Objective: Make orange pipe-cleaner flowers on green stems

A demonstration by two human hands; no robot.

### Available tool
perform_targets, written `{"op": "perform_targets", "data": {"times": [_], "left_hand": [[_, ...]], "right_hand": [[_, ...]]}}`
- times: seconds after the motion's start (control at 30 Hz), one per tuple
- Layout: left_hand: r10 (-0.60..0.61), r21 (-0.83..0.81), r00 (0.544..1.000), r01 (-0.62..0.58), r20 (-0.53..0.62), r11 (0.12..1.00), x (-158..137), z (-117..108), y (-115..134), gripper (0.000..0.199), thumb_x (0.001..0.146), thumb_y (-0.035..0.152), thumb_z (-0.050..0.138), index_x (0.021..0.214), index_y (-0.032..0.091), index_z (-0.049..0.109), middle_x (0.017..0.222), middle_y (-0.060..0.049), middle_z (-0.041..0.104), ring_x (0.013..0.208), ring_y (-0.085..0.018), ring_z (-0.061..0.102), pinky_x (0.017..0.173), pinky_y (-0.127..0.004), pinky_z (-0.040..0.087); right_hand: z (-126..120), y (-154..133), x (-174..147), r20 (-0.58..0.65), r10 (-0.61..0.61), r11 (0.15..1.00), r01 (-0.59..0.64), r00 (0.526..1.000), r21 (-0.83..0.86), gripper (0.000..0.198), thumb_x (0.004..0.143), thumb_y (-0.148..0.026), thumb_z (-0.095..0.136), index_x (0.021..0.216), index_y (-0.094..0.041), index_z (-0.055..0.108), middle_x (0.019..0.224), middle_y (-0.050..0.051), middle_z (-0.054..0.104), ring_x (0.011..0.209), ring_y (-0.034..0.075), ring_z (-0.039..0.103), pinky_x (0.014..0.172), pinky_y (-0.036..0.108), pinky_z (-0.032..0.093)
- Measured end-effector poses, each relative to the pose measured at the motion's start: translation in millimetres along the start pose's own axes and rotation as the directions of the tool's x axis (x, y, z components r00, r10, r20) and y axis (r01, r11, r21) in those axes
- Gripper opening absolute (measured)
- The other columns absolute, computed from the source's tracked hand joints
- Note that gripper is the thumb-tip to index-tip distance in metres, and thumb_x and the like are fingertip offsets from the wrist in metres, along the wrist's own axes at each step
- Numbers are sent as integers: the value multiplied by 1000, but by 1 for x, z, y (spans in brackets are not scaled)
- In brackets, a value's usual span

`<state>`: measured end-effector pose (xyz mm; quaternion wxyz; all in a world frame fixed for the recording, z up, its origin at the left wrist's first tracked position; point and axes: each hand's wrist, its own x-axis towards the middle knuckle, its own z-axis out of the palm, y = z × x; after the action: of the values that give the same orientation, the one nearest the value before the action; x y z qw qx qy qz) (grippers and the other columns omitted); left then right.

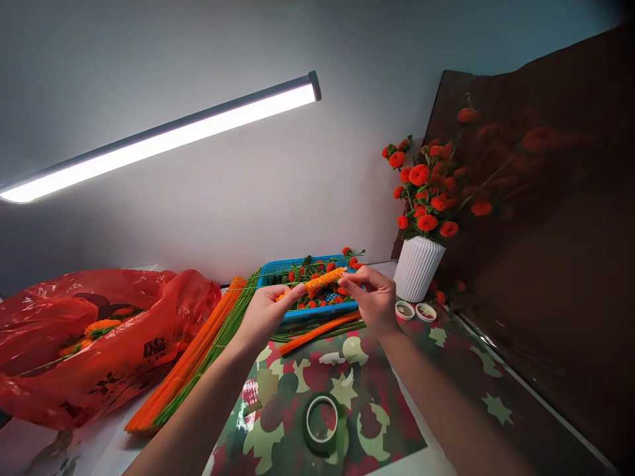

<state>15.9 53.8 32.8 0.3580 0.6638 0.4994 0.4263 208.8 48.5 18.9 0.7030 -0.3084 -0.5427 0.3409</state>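
Note:
My left hand (265,309) and my right hand (374,299) hold up a yellow-orange fuzzy strip (323,280), which looks like twisted or coiled pipe cleaner. Left thumb and fingers pinch its lower left end; the right fingertips grip the upper right end. Just behind it stands a blue plastic basket (272,267) filled with small red-orange fuzzy flowers on green stems. Below the hands, a few loose orange pipe cleaners (317,334) lie along the basket's front, with green stems beside them.
Bundles of orange pipe cleaners (181,370) and green ones (218,347) lie at left, beside a red plastic bag (183,317). Green tape (308,433) rests on the patterned mat (278,433). A white ribbed vase (419,268) holds red-orange flowers (427,223); two white rings (425,320) lie near it.

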Motion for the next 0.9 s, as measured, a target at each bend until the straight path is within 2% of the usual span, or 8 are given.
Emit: {"op": "perform_targets", "data": {"times": [0.1,0.2,0.33,0.43,0.57,0.67,0.73,0.9], "left_hand": [[46,-41,998,-44,52,998,2,2,-5,51,78,56,54,51,21,28,52,6,21,50,-8,17,46,-24,14],[80,-29,993,-78,89,997,3,3,-6,49,75,53,58,49,20,31,52,6,23,51,-8,19,47,-24,16],[114,3,976,-116,184,993,3,0,-5,47,71,49,61,46,19,36,49,6,24,49,-8,21,47,-24,16],[139,62,948,-163,287,985,4,-2,-9,45,75,48,58,48,18,39,50,6,25,48,-8,21,46,-23,15],[171,147,928,-230,331,962,5,-8,-17,47,78,48,58,49,19,36,52,6,24,49,-8,21,45,-23,14],[177,242,925,-267,338,933,6,-13,-18,50,77,50,59,49,19,31,53,6,20,50,-8,19,45,-24,13],[189,352,931,-298,313,887,5,-16,-16,51,77,50,59,50,20,28,52,7,18,50,-9,17,46,-24,13],[208,633,960,-280,186,722,5,-18,-7,50,77,52,56,50,21,28,46,6,23,47,-10,20,47,-25,16]], "right_hand": [[-7,10,11,155,138,978,-159,978,132,40,60,-56,80,59,-21,60,54,-6,44,46,8,36,48,25,32],[-16,18,17,335,211,948,-276,918,159,54,53,-64,79,52,-19,49,52,-9,37,40,4,32,47,24,29],[-32,21,20,609,299,901,-427,735,73,55,52,-64,80,50,-18,48,48,-8,40,39,6,39,47,25,33],[-41,20,23,728,361,873,-487,583,-42,54,52,-63,80,51,-17,53,47,-6,45,40,7,42,45,24,33],[-50,18,28,746,449,850,-493,492,-186,52,53,-62,79,52,-15,56,48,-5,49,44,7,41,47,23,33],[-54,21,31,693,532,829,-466,487,-309,44,50,-52,83,52,-14,61,49,-4,52,46,7,41,47,22,30],[-56,23,31,623,584,809,-439,521,-392,38,53,-47,82,53,-14,64,49,-3,53,47,8,41,47,22,28],[-47,23,28,337,587,755,-347,736,-557,26,57,-38,78,55,-14,67,45,-6,46,47,7,33,47,24,21]]}}
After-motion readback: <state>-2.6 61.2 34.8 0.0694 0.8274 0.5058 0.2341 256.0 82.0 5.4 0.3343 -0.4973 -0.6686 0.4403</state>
